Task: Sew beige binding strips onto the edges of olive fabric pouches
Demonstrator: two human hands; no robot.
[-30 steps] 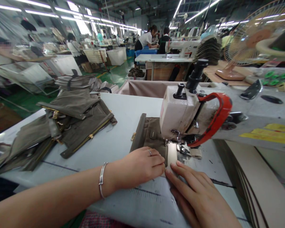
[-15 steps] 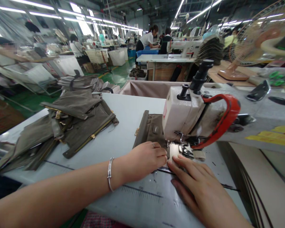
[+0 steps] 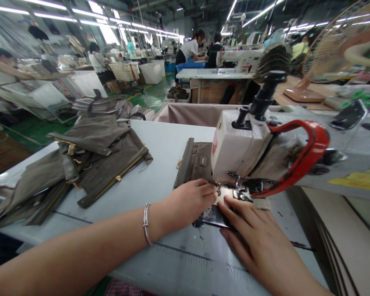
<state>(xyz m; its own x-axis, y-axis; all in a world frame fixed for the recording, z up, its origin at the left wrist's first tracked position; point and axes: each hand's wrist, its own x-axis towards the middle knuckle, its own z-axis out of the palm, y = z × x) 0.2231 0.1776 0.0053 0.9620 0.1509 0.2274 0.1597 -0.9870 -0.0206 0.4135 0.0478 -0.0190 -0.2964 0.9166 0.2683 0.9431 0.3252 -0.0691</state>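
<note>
"Where is the cloth piece, seen from your remote post?"

"I see the grey-brown cloth piece (image 3: 200, 172) lying on the pale worktop (image 3: 169, 144), at the left side of the sewing machine (image 3: 234, 152) and partly hidden by its head. A small dark label (image 3: 202, 161) sits on the cloth, and a gold zip pull (image 3: 179, 163) shows along its left edge."

"And the two hands?"

"I have the left hand (image 3: 189, 205), with a ring (image 3: 197, 182) and a silver bracelet (image 3: 146, 224) on that arm, over the near part of the cloth, left of the machine's needle area. Its fingers are curled; I cannot tell whether this grip pinches the cloth or only presses it. The right hand (image 3: 259, 242) is in front of the machine, its grip released: fingers stretched out, tips on a pale, brightly lit strip (image 3: 223, 193)."

"What lies around?"

"Well left of the machine I see a pile of similar pieces (image 3: 107, 168) with gold zips. A red curved bar (image 3: 319, 152) arches at the right of the machine's head. Behind the machine, to the right, stands a fan (image 3: 329, 57). Far beyond it, a person in a white top (image 3: 189, 50) leans forward."
</note>
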